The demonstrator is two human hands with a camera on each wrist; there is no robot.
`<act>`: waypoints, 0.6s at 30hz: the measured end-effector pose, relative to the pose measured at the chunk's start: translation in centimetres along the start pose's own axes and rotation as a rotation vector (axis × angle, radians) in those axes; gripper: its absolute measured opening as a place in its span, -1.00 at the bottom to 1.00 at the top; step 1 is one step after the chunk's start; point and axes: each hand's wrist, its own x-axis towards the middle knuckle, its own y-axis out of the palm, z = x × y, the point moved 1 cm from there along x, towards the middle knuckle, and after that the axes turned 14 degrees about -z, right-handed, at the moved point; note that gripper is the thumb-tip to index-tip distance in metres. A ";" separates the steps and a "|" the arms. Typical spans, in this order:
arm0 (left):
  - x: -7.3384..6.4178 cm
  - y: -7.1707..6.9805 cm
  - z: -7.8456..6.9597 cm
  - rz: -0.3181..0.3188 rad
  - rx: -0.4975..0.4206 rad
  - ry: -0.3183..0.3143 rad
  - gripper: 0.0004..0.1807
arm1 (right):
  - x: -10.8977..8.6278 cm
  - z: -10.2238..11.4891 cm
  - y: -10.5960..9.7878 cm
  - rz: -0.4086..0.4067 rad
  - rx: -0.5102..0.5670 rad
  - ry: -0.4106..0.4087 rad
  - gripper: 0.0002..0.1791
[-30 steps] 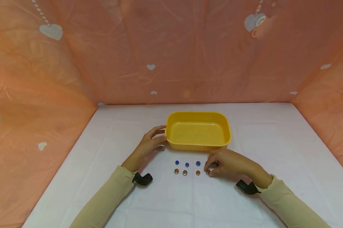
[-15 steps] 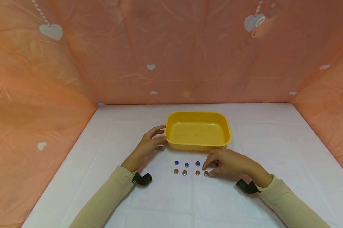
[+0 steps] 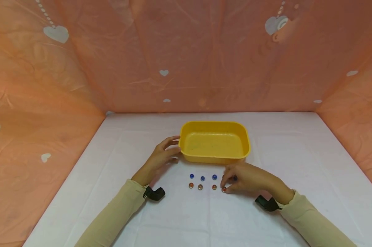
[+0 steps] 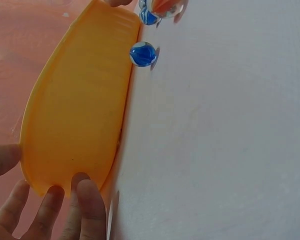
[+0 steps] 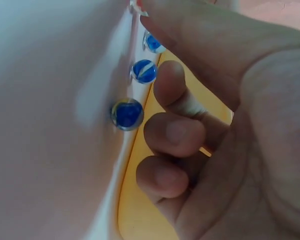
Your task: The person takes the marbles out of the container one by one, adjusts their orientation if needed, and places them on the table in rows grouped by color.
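Note:
My left hand (image 3: 161,156) touches the left end of the yellow plastic tub (image 3: 215,159), its fingers spread and fairly straight along the wall. At the near right of the tub, my right hand (image 3: 246,176) pinches an orange glass marble (image 3: 224,189) between thumb and forefinger, low over the cloth. In the right wrist view this marble (image 5: 138,6) shows only partly by the thumb tip, while the other fingers are curled. Beside it lie another orange marble (image 3: 214,187) and a blue marble (image 3: 214,177). One more blue marble (image 3: 235,178) shows between the right hand's fingers.
Further left, two blue marbles (image 3: 202,178) and two orange marbles (image 3: 191,185) lie in front of the tub. A white cloth (image 3: 173,219) covers the table. Orange sheeting (image 3: 201,58) with pale hearts stands behind and at both sides.
The end orange marble shifted slightly left, then a little nearer me. The right forefinger and thumb have come together around it. My left hand and the tub stay put.

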 end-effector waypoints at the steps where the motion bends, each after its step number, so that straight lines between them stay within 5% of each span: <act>1: 0.0 0.0 0.0 0.002 0.001 0.003 -0.42 | 0.0 0.0 -0.1 -0.001 -0.004 -0.001 -0.84; 18: 0.2 -0.2 0.1 0.015 -0.013 0.023 -0.44 | 0.2 -0.4 -0.2 -0.008 -0.012 0.001 -0.84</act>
